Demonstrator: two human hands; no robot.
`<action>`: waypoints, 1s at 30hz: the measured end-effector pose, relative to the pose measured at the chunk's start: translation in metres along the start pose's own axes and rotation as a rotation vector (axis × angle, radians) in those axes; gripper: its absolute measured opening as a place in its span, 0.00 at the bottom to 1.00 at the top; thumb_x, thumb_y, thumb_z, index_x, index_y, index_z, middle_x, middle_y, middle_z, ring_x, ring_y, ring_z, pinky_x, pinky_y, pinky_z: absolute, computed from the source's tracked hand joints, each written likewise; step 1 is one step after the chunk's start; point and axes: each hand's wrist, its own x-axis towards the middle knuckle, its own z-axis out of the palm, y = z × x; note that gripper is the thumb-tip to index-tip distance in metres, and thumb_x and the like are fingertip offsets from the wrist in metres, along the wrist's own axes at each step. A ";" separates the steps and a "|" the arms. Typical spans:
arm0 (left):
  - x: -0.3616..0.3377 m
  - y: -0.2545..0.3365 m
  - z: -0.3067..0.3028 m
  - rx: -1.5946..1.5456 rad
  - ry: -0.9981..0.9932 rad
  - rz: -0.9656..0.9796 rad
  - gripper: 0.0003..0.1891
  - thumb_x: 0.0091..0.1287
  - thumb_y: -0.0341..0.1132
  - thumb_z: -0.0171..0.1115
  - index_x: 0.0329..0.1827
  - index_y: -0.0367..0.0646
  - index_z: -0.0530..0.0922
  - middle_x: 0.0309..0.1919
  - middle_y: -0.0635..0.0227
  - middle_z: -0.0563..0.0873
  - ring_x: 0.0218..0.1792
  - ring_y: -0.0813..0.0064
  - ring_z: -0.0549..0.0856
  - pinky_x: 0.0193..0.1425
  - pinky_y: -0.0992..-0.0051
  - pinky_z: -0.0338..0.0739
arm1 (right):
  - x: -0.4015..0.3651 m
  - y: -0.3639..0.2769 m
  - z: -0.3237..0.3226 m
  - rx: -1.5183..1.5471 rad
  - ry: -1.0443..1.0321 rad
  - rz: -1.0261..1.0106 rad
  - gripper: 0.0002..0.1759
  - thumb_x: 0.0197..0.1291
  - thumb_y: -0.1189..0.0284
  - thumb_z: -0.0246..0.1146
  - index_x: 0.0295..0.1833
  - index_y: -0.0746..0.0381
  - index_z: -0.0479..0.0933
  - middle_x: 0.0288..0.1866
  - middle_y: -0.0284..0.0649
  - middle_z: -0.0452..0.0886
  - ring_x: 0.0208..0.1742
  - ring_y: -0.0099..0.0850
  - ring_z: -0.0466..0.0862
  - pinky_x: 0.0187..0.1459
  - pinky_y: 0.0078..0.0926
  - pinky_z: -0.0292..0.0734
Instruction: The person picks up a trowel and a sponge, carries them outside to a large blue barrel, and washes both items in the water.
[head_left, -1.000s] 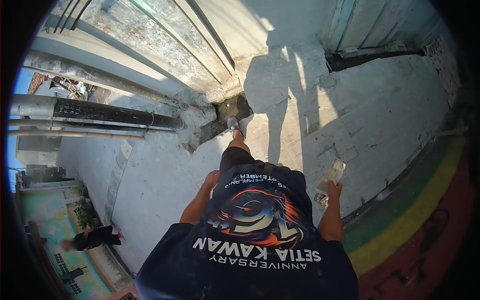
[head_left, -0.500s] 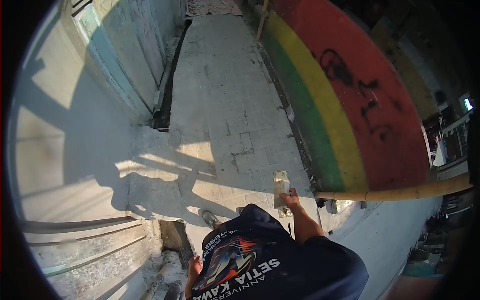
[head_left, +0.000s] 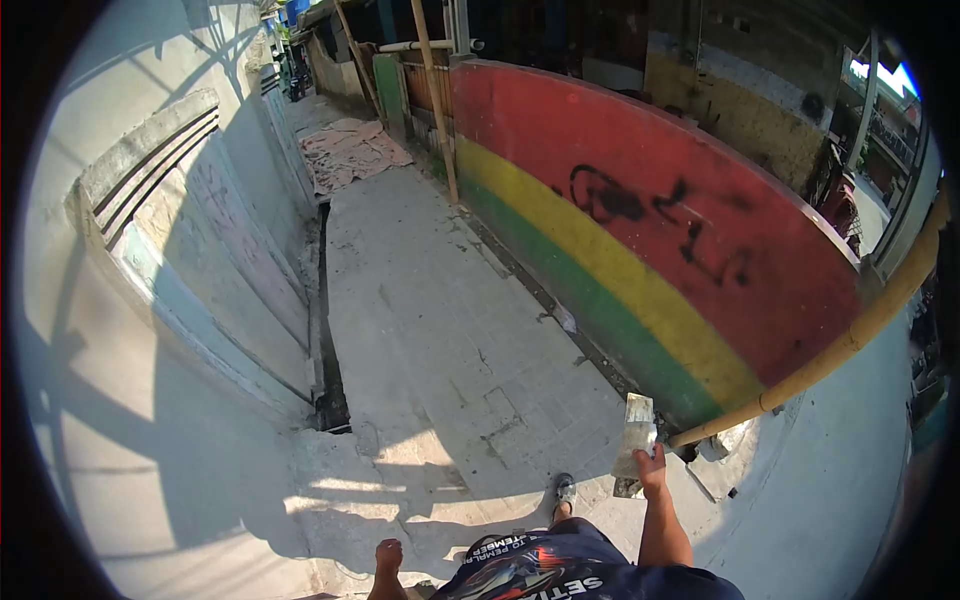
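Note:
My right hand (head_left: 650,464) is closed around a plastering trowel (head_left: 638,425), held out low in front of my right side. The trowel's flat rectangular blade is pale and smeared, and my fingers cover its handle. At my lower left, my left hand (head_left: 389,555) hangs beside my body with its fingers curled in, and nothing shows in it. Below it lies sunlit, shadow-streaked concrete ground. One shoe (head_left: 565,487) reaches forward on the paving between my hands.
A bamboo pole (head_left: 770,398) slants across the right side, close to the trowel. The red, yellow and green wall (head_left: 640,215) borders the paved path (head_left: 440,310). A narrow gutter (head_left: 330,385) runs along the left wall. Farther off, a pinkish sheet (head_left: 350,152) covers the ground.
My view has tilted up, showing more of the alley. The trowel has shifted right in view, still in my right hand. My left hand has come further into view, and a foot has stepped forward.

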 end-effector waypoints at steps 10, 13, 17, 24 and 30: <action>-0.044 0.169 0.238 0.269 -0.753 0.893 0.21 0.63 0.41 0.64 0.59 0.44 0.80 0.45 0.54 0.88 0.47 0.58 0.87 0.52 0.64 0.81 | 0.086 0.036 -0.107 0.007 0.226 0.099 0.18 0.52 0.71 0.64 0.49 0.66 0.74 0.42 0.43 0.82 0.42 0.33 0.82 0.46 0.32 0.77; -0.045 0.234 0.306 0.459 -0.715 0.597 0.22 0.69 0.44 0.62 0.62 0.42 0.78 0.47 0.55 0.87 0.45 0.65 0.87 0.51 0.66 0.81 | 0.142 0.055 -0.129 -0.178 0.203 0.084 0.20 0.51 0.69 0.66 0.49 0.66 0.75 0.43 0.42 0.84 0.43 0.34 0.83 0.48 0.34 0.77; -0.046 0.285 0.331 0.375 -0.487 0.513 0.23 0.65 0.44 0.65 0.59 0.40 0.80 0.40 0.53 0.89 0.41 0.66 0.87 0.47 0.68 0.80 | 0.199 0.011 -0.119 -0.172 0.047 0.075 0.26 0.49 0.66 0.70 0.54 0.65 0.76 0.47 0.44 0.84 0.49 0.35 0.83 0.52 0.35 0.77; 0.007 0.254 0.305 1.171 -0.682 0.854 0.14 0.63 0.43 0.59 0.46 0.50 0.86 0.50 0.61 0.87 0.55 0.58 0.84 0.56 0.64 0.80 | 0.268 -0.080 -0.067 -0.132 -0.037 -0.215 0.25 0.55 0.65 0.70 0.55 0.63 0.72 0.48 0.45 0.81 0.51 0.34 0.81 0.53 0.33 0.75; 0.055 0.269 0.353 1.065 -0.941 0.591 0.15 0.63 0.47 0.58 0.42 0.49 0.85 0.46 0.59 0.88 0.52 0.57 0.85 0.55 0.64 0.80 | 0.241 -0.073 -0.098 -0.403 0.055 0.064 0.31 0.54 0.61 0.69 0.60 0.64 0.70 0.50 0.50 0.81 0.53 0.40 0.81 0.55 0.36 0.75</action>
